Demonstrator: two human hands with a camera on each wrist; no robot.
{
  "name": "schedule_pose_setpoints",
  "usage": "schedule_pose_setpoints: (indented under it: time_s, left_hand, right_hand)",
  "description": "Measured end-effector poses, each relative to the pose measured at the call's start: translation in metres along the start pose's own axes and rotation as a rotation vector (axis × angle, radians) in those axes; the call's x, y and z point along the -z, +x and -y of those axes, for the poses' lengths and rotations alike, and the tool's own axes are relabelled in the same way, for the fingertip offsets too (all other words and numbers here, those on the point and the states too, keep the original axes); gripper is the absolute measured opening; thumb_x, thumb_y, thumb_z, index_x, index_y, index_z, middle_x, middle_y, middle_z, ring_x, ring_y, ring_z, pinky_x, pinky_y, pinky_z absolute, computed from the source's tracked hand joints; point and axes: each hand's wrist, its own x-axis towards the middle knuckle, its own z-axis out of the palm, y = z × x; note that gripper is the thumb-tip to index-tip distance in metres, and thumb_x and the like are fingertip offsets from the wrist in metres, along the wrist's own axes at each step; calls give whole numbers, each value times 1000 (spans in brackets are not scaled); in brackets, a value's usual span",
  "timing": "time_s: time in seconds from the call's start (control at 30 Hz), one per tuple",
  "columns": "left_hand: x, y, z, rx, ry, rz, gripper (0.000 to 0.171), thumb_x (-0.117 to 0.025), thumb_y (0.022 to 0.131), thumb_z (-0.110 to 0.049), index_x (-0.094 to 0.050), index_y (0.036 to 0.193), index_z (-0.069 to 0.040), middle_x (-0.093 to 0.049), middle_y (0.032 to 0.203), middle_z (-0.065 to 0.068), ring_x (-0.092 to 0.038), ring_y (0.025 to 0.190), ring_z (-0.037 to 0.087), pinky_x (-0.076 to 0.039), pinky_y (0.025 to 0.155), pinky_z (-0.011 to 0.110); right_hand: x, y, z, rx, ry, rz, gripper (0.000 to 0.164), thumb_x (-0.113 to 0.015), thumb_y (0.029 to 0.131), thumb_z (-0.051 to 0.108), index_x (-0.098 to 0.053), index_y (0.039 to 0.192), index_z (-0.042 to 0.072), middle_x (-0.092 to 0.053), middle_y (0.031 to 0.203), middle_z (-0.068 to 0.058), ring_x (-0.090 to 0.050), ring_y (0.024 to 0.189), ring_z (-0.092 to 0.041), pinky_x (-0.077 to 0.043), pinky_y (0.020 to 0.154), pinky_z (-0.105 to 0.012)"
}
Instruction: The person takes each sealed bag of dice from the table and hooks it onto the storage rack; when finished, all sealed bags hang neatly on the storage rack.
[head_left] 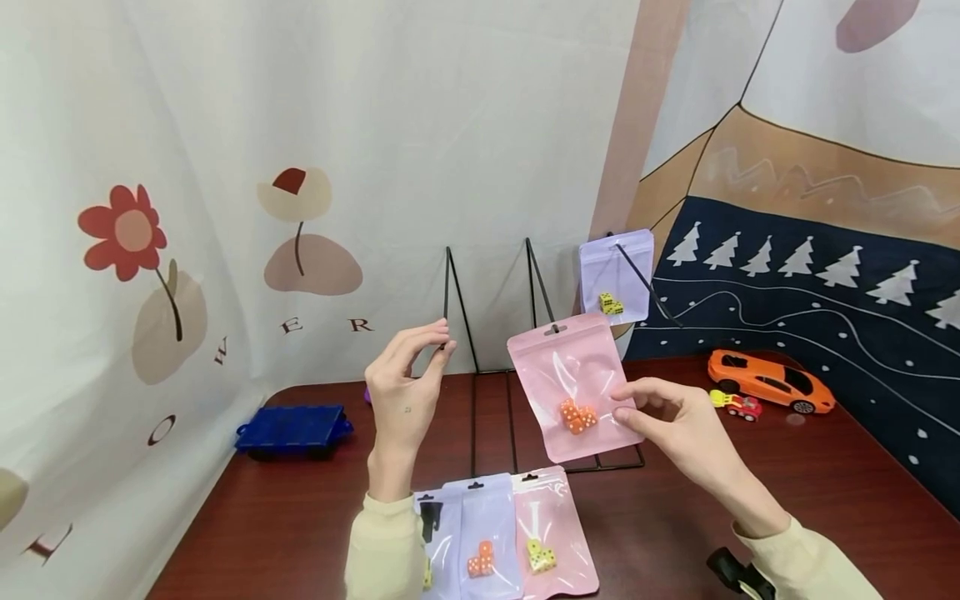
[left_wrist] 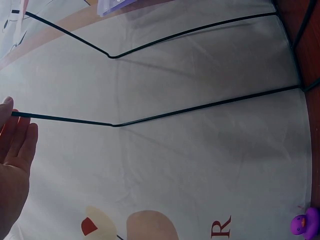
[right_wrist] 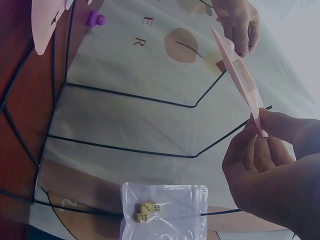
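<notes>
My right hand [head_left: 675,421] pinches the lower right edge of a pink zip bag [head_left: 551,367] with orange dice [head_left: 577,417] inside. The bag's hang hole is at the end of the middle hook [head_left: 542,287] of a black wire rack, and the hook's tip appears to pass through it. With thumb and fingers, my left hand [head_left: 405,383] pinches the tip of the left hook [left_wrist: 65,119]. On the right hook hangs a lilac bag [head_left: 637,275] with yellow dice [right_wrist: 145,212].
Two lilac bags and a pink bag [head_left: 562,508] with dice lie on the table's near side. A blue toy trailer [head_left: 292,429] stands left, an orange toy car [head_left: 772,381] and a small red-yellow toy [head_left: 738,406] right. A purple duck [left_wrist: 307,223] sits behind my left hand.
</notes>
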Motion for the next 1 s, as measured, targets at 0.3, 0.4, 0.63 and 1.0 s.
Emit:
schedule_pose_setpoints:
  time_s: [0.3,0.4,0.63,1.0]
  left_hand:
    - [0,0,1,0,6,-8,22,-74,69,20,-70,85,5,-69,94,15,-66,91,34,-54,87,37]
    - [-1,-1,3,-6,16,-11,22,-74,69,20,-70,85,6,-69,93,16,-66,90,34,-54,87,36]
    - [-1,4,-6,-16,17,-7,22,-72,68,23,-69,83,7,-68,91,18,-66,89,34,-54,86,36]
    - [-2,12,-29,-21,46,-3,19,-71,68,25,-67,81,11,-67,87,23,-65,86,39,-55,85,36]
  right_hand:
    - [-3,9,-2,-23,7,-7,17,-72,86,11,-70,102,7,-68,85,-4,-54,67,-18,-45,53,-23]
    - [-3,12,-2,-15,11,-10,18,-72,85,10,-70,103,7,-68,85,-4,-54,67,-18,-44,53,-22]
    - [-2,14,-5,-13,25,-6,19,-71,86,10,-70,105,7,-68,86,-5,-53,68,-17,-44,53,-22]
    - [-6,21,-5,-44,41,2,20,-71,87,13,-70,105,5,-66,87,-7,-52,72,-19,-45,57,-21]
